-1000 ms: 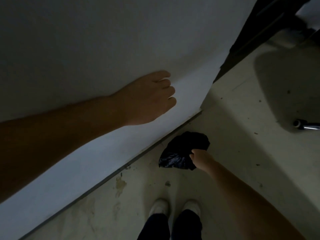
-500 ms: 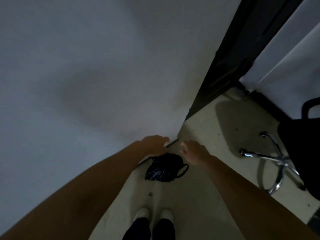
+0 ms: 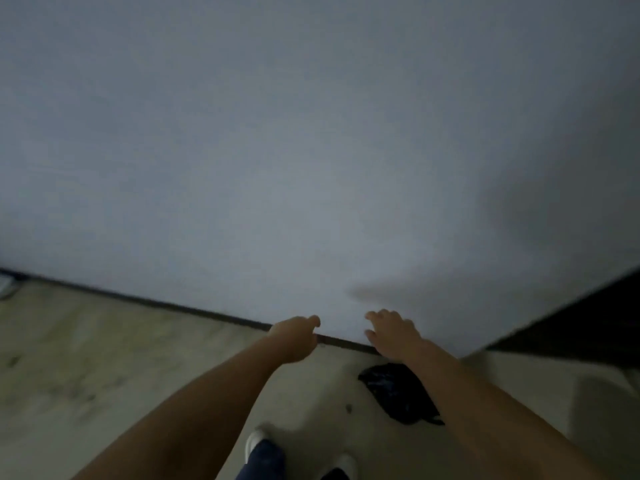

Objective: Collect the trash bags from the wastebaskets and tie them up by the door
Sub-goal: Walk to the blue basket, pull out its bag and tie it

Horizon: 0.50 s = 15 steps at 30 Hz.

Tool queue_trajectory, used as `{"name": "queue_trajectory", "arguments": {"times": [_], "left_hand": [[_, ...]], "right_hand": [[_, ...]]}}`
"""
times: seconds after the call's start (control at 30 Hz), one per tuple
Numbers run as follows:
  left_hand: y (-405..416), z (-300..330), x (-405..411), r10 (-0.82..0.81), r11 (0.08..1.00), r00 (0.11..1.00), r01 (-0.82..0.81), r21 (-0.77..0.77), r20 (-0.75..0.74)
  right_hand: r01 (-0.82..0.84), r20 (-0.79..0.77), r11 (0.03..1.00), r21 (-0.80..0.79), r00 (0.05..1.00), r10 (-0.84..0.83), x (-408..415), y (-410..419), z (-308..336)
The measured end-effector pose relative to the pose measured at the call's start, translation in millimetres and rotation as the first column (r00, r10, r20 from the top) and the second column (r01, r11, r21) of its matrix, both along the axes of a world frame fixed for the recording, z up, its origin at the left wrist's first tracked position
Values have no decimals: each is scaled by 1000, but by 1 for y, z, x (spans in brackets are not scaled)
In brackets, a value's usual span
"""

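A black bag lies on the floor close to the wall, under the right forearm and just beside the dark opening at right — probably the doorway, which would explain why it sits here: it looks set down at the spot where bags are to be tied. Neither hand touches it. The left hand is empty, fingers loosely curled, thumb forward. The right hand is empty too, fingers spread and slack, held out ahead of the body toward the wall. Both seem free for the next job rather than reaching for anything.

Much is hard to read. The picture is dim and smeared. Part of the bag hides behind the right arm, so whether its neck is knotted cannot be told. One white shoe shows clearly, the other is cut by the lower edge. No wastebasket is in view — and the dark opening shows nothing inside.
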<state>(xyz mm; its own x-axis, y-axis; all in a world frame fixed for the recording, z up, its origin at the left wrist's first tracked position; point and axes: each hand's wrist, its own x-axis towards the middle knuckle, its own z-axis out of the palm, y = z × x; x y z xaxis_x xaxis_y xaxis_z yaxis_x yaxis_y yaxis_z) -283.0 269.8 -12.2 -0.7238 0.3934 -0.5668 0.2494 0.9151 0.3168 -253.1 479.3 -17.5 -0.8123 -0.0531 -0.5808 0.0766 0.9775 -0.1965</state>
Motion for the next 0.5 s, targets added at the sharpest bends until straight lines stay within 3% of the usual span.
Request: {"name": "queue_trajectory", "arguments": {"times": [0.1,0.17,0.23,0.37,0.5], "left_hand": [[-59,11,13,219,976,976,-219,0,12],[-152,19,42,420,908,908,-420,-3,-5],[-181,21,51,483,876,876,-483,16,-10],[-313,22,102,636,771,771,-637,5,9],[-427,18,149,785,620,619,-785,-8,33]], "right_hand": [[-127,1,992,9,992,127,-14,-57,5],[-326,-14,945,3,945,326,-26,-159,12],[-407,-15,913,6,913,408,-29,-199,15],[-622,-20,783,-14,783,622,-18,-355,14],[-747,-24,663,-44,664,747,9,-490,11]]}}
